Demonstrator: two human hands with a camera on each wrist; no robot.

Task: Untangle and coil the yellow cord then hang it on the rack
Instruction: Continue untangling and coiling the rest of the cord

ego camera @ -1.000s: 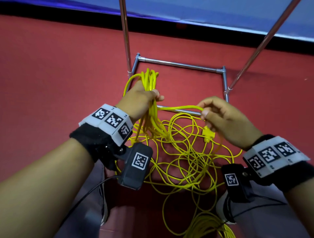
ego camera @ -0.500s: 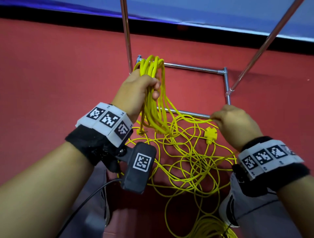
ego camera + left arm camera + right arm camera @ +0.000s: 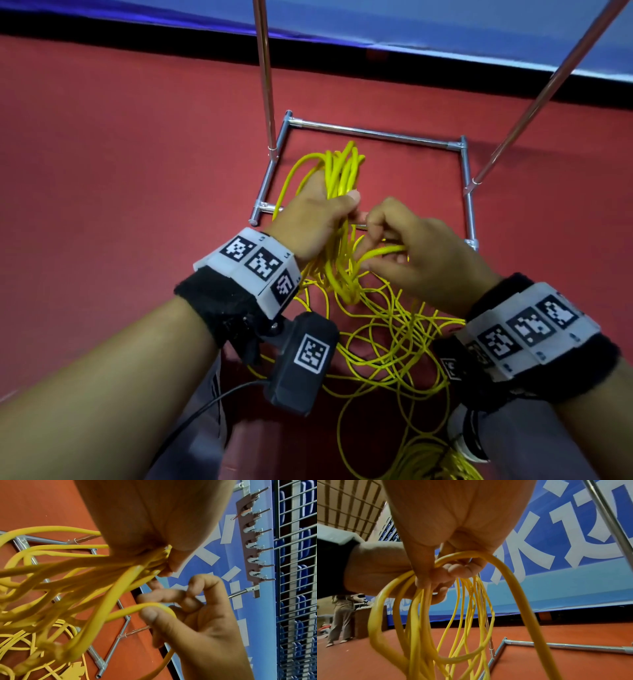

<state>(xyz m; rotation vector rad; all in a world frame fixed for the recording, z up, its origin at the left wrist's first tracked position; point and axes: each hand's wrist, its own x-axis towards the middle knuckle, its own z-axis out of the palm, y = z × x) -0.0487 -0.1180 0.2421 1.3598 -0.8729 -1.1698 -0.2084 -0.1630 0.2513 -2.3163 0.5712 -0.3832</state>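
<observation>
My left hand (image 3: 320,219) grips a bunch of gathered loops of the yellow cord (image 3: 342,171), which stick up above its fist and hang down below it. My right hand (image 3: 394,243) is right beside it, pinching one strand of the cord (image 3: 150,605) between thumb and fingers. The rest of the cord (image 3: 387,342) lies in a loose tangle on the red floor under my wrists. The metal rack (image 3: 373,135) has its base frame on the floor just beyond my hands, with two poles rising from it. Its row of hooks (image 3: 254,545) shows in the left wrist view.
A blue banner (image 3: 445,27) runs along the far edge of the red floor (image 3: 137,154). A wire grid fence (image 3: 296,574) stands behind the hooks. A person (image 3: 340,618) stands far off at the left in the right wrist view. My shoe (image 3: 462,435) is near the tangle.
My left hand has come down with the bundle from its raised position. My right hand has moved up and left, bringing a strand close to the left hand's grip.
</observation>
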